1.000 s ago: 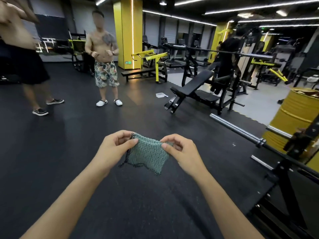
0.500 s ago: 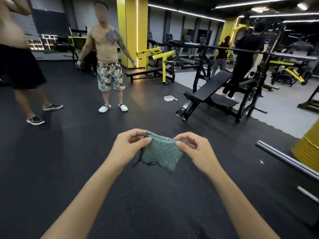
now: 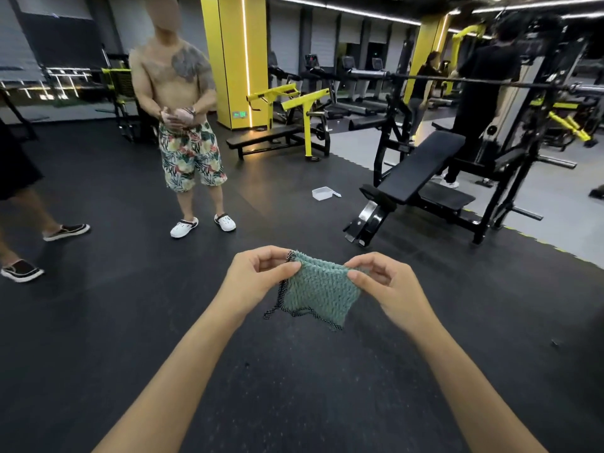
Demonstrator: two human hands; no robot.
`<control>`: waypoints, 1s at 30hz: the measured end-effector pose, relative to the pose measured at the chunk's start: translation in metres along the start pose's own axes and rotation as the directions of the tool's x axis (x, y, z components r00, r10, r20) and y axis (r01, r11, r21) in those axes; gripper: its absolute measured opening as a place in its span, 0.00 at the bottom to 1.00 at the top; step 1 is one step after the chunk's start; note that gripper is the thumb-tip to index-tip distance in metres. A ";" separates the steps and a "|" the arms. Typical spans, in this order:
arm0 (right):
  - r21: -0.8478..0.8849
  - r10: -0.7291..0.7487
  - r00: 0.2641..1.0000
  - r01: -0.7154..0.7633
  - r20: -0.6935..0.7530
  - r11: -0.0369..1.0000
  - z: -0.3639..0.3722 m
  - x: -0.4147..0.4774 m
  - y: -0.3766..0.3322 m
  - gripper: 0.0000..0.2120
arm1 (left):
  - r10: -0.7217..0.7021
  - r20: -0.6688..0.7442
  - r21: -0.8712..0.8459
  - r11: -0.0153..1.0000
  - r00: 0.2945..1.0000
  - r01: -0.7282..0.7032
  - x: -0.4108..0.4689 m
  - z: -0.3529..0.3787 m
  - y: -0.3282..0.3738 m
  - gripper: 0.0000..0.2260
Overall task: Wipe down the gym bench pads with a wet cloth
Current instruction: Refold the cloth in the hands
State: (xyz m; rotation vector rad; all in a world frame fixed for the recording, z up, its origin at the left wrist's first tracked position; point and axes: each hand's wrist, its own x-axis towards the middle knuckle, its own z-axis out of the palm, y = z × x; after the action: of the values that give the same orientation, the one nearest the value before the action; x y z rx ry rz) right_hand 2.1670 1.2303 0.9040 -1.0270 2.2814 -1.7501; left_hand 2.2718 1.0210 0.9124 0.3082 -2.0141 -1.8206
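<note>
A green knitted cloth (image 3: 318,292) with a dark edge hangs folded in front of me. My left hand (image 3: 258,276) pinches its upper left corner and my right hand (image 3: 389,284) pinches its upper right corner, both held over the dark rubber floor. The black incline bench (image 3: 421,165) stands ahead to the right inside a black rack, its back pad tilted up and its seat pad (image 3: 446,196) lying low behind. Both hands are well short of the bench.
A small clear plastic tub (image 3: 322,192) lies on the floor left of the bench. A person in floral shorts (image 3: 189,152) stands ahead left, another person's legs (image 3: 23,223) at far left. A yellow pillar (image 3: 228,60), a yellow machine (image 3: 300,116) and a loaded barbell (image 3: 490,81) stand behind.
The view has swung left and come nearer the bench, so the yellow drum and near bar left the frame. Both hands kept pinching the cloth the same way.
</note>
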 end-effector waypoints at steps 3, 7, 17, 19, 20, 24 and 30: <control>0.030 0.013 1.000 -0.013 0.000 0.999 0.002 0.092 0.021 0.04 | 0.000 -0.002 -0.006 1.000 1.000 0.000 0.094 -0.011 -0.003 0.05; 0.023 0.012 1.000 -0.012 0.009 1.000 0.008 0.210 0.049 0.04 | 0.001 -0.005 -0.026 1.000 1.000 -0.001 0.214 -0.026 -0.013 0.06; -0.018 0.033 0.999 -0.033 -0.013 0.999 0.035 0.499 0.158 0.03 | 0.031 0.048 -0.049 0.998 0.998 -0.029 0.521 -0.061 -0.082 0.05; -0.015 0.059 0.998 -0.059 -0.032 0.998 0.037 0.555 0.174 0.03 | 0.028 0.074 -0.047 0.999 0.997 -0.024 0.584 -0.068 -0.087 0.05; -0.018 0.065 0.997 -0.066 -0.042 0.998 0.037 0.582 0.182 0.03 | 0.031 0.087 -0.044 0.999 0.996 -0.028 0.615 -0.070 -0.088 0.05; -0.027 0.091 0.994 -0.093 -0.066 0.995 0.039 0.685 0.217 0.02 | 0.024 0.125 -0.028 0.999 0.992 -0.021 0.734 -0.076 -0.104 0.06; -0.023 0.116 0.990 -0.118 -0.075 0.993 0.041 0.842 0.295 0.03 | -0.004 0.144 -0.040 0.999 0.990 0.010 0.907 -0.079 -0.156 0.05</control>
State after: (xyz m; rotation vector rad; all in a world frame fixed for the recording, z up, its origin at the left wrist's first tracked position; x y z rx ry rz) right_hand 1.4037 0.7658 0.8976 -0.8268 2.3632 -1.7430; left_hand 1.4793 0.5455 0.8986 0.1766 -2.0702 -1.9349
